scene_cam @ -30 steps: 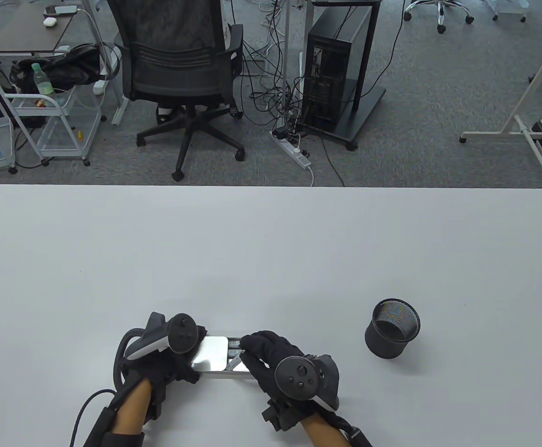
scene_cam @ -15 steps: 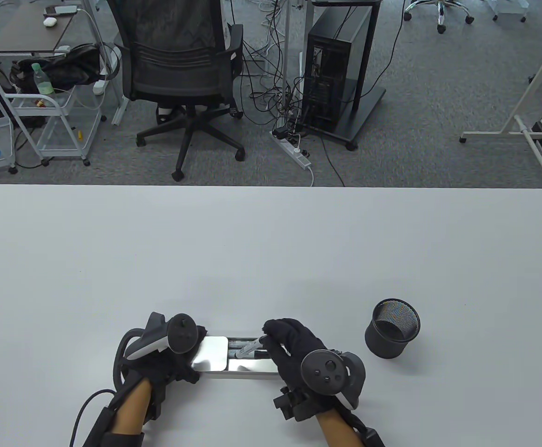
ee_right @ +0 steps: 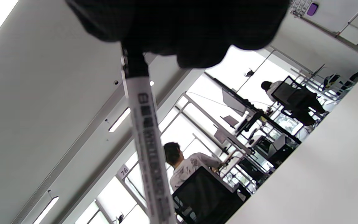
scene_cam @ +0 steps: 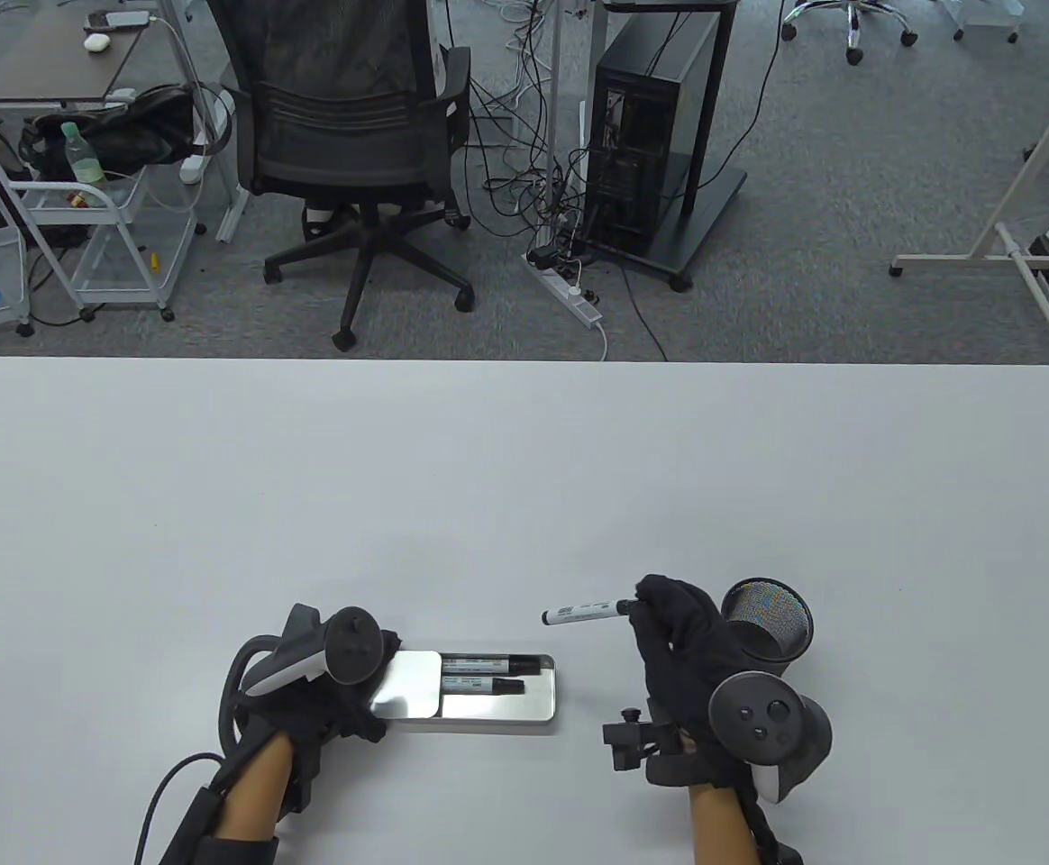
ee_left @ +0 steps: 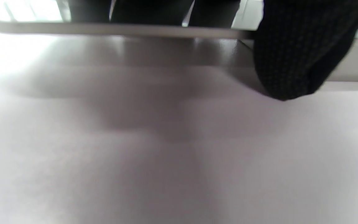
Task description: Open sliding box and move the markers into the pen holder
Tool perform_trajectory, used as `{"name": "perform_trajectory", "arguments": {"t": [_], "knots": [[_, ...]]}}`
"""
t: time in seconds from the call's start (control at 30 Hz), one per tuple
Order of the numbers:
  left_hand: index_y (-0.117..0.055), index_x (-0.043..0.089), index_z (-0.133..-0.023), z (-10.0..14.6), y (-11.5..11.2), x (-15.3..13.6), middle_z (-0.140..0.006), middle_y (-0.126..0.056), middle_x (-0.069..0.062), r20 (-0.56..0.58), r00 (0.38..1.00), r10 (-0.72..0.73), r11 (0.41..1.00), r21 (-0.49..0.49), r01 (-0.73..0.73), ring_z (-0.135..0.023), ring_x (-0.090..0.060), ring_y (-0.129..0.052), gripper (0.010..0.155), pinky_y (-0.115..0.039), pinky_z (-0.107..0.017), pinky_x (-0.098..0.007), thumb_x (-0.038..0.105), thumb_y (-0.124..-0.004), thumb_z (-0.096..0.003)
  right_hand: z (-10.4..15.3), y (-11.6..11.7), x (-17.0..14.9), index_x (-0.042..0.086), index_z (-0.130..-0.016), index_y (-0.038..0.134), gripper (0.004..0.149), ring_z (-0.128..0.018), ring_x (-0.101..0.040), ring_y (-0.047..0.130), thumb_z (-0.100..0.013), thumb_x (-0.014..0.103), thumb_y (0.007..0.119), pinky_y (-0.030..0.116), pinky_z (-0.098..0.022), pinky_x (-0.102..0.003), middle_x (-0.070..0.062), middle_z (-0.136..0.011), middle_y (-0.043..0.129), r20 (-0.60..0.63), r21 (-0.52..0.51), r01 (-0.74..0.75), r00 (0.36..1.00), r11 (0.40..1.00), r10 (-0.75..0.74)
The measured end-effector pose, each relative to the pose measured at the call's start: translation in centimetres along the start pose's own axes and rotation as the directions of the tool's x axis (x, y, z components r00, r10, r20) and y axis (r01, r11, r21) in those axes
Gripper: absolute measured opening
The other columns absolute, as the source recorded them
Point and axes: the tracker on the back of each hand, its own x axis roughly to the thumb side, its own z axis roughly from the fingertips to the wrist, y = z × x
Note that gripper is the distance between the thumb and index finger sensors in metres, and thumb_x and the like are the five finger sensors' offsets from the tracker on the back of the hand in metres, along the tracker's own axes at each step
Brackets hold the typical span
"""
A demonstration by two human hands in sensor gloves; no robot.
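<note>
Lifted marker (scene_cam: pixel 583 612) now in right hand (scene_cam: pixel 687 644).

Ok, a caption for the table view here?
Right hand lifts a white-barrelled marker toward the black mesh pen holder; two remain in the open metal box.

Three markers in all: one marker (scene_cam: pixel 584 612) pinched in the right hand (scene_cam: pixel 682 644), two markers (scene_cam: pixel 487 676) lying in the one open sliding box (scene_cam: pixel 497 707) that the left hand (scene_cam: pixel 326 685) grips. One mesh pen holder (scene_cam: pixel 768 622) just beside the right hand.
</note>
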Motion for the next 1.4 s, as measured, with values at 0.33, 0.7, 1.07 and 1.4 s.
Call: {"name": "perform_trajectory", "arguments": {"t": [0.33, 0.7, 1.07, 1.4], "knots": [[-0.032, 0.038, -0.106, 0.0, 0.0, 0.0, -0.118, -0.035, 0.0, -0.001, 1.0, -0.002, 1.0, -0.004, 0.002, -0.106, -0.026, -0.039, 0.081, -0.041, -0.078, -0.055, 0.062, -0.077, -0.043, -0.5, -5.3, -2.3, 0.025, -0.086, 0.071, 0.038, -0.069, -0.028, 0.087, -0.05, 0.038, 0.072, 0.077, -0.052, -0.039, -0.005, -0.084, 0.08, -0.111, -0.182, -0.09, 0.991, 0.979, 0.071], [-0.032, 0.038, -0.106, 0.0, 0.0, 0.0, -0.118, -0.034, -0.001, 0.001, 1.0, 0.001, 1.0, -0.004, -0.001, -0.106, -0.026, -0.039, 0.081, -0.041, -0.078, -0.055, 0.062, -0.077, -0.0431, -0.2, -9.7, -4.6, 0.026, -0.086, 0.071, 0.038, -0.071, -0.028, 0.087, -0.05, 0.039, 0.073, 0.076, -0.053, -0.04, -0.004, -0.085, 0.08, -0.262, -0.279, -0.268, 0.945, 0.922, 0.195], [-0.032, 0.038, -0.106, 0.0, 0.0, 0.0, -0.118, -0.034, 0.0, 0.001, 1.0, 0.001, 1.0, -0.004, -0.001, -0.106, -0.026, -0.039, 0.081, -0.04, -0.078, -0.055, 0.062, -0.076, -0.0431, -0.2, -8.4, -7.9, 0.025, -0.083, 0.077, 0.036, -0.068, -0.03, 0.088, -0.048, 0.037, 0.076, 0.077, -0.051, -0.041, -0.006, -0.083, 0.083, -0.391, -0.144, -0.371, 0.873, 0.918, 0.291], [-0.031, 0.038, -0.106, 0.0, 0.0, 0.0, -0.118, -0.034, 0.0, 0.001, 1.0, 0.001, 1.0, -0.004, -0.001, -0.106, -0.026, -0.038, 0.081, -0.04, -0.078, -0.055, 0.062, -0.076, -0.0432, -0.2, -7.3, -9.5, 0.026, -0.08, 0.081, 0.034, -0.069, -0.03, 0.088, -0.047, 0.036, 0.079, 0.077, -0.051, -0.042, -0.006, -0.082, 0.084, -0.443, -0.067, -0.396, 0.834, 0.916, 0.328]]}}
